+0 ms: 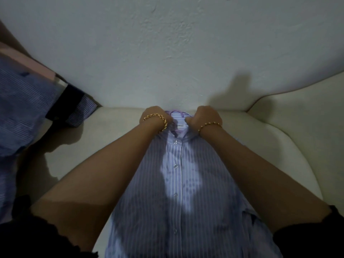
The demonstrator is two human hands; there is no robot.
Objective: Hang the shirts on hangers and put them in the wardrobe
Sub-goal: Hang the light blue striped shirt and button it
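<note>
A light purple striped shirt (178, 183) lies buttoned, front up, on a cream sofa seat, its collar pointing toward the wall. A purple hanger (176, 113) shows inside the neck opening, its hook peeking out above the collar. My left hand (155, 115) grips the left side of the collar with curled fingers. My right hand (205, 116) grips the right side of the collar the same way. Both wrists wear gold bead bracelets. The hanger's arms are hidden under the fabric.
More shirts (24, 101), blue striped, pink and dark checked, lie piled on the left end of the cream sofa (279, 146). A white textured wall (167, 43) rises directly behind the sofa. The sofa arm curves up at the right.
</note>
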